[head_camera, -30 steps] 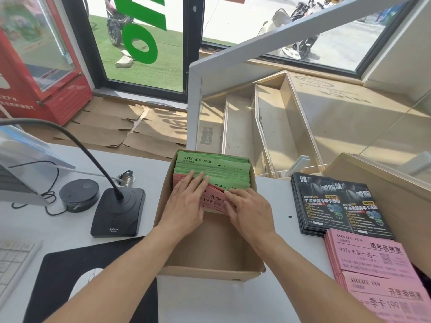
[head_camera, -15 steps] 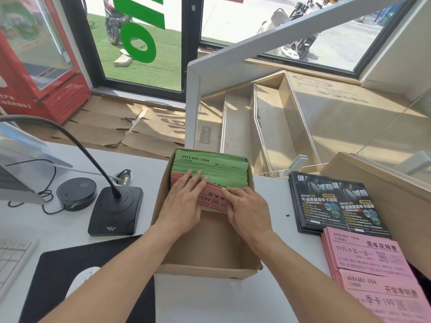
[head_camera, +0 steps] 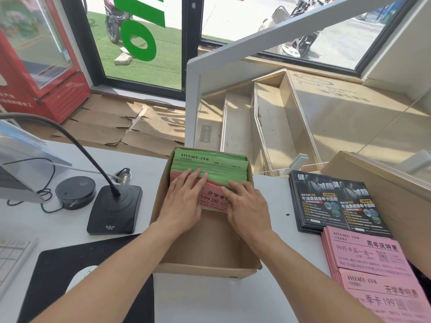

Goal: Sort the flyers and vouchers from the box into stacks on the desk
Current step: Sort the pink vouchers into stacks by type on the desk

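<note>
An open cardboard box (head_camera: 205, 269) sits on the white desk (head_camera: 70, 231). A thick stack of green vouchers (head_camera: 210, 164) leans in its far end, with pink vouchers (head_camera: 213, 198) in front. My left hand (head_camera: 184, 201) lies on the pink vouchers, fingers straight and reaching onto the green edges. My right hand (head_camera: 247, 206) rests on the right part of the same pile, fingertips at the seam between green and pink. On the desk to the right lie a stack of black flyers (head_camera: 333, 203) and two stacks of pink vouchers (head_camera: 368, 255), (head_camera: 384, 297).
Left of the box stand a black gooseneck microphone base (head_camera: 114, 210), a round black puck (head_camera: 75, 191) with cables, a mouse (head_camera: 79, 276) on a black mat, and a keyboard corner (head_camera: 11, 257). A wooden counter wall (head_camera: 384, 194) rises right of the flyers.
Both hands stay on the voucher pile in the box; the fingers shifted only slightly along the green and pink edges. The camera drifted a little.
</note>
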The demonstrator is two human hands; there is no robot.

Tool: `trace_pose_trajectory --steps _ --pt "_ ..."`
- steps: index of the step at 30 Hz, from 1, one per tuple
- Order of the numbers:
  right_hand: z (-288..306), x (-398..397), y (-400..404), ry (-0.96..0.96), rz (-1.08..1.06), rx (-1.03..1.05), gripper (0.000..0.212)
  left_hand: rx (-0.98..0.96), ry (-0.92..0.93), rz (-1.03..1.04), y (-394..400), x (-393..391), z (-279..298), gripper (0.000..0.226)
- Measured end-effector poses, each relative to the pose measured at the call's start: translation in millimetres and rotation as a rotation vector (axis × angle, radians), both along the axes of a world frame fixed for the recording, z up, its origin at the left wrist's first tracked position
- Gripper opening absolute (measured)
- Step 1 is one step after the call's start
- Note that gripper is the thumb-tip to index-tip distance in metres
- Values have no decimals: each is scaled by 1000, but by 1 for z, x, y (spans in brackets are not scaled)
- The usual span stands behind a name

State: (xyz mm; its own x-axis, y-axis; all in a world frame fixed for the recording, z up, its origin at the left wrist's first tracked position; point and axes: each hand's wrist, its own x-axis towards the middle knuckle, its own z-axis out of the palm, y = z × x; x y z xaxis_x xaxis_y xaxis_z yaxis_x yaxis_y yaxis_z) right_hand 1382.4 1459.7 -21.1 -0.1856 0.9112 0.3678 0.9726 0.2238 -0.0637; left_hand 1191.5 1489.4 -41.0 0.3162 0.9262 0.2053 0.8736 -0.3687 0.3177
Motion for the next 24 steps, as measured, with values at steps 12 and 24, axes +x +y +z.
trace_pose_trajectory --steps 12,24 --pt "8 1 -4 98 55 -221 36 -45 -44 -29 0 -2 0 87" --pt "70 50 -43 546 -12 163 30 498 -300 -161 -33 -7 63 8"
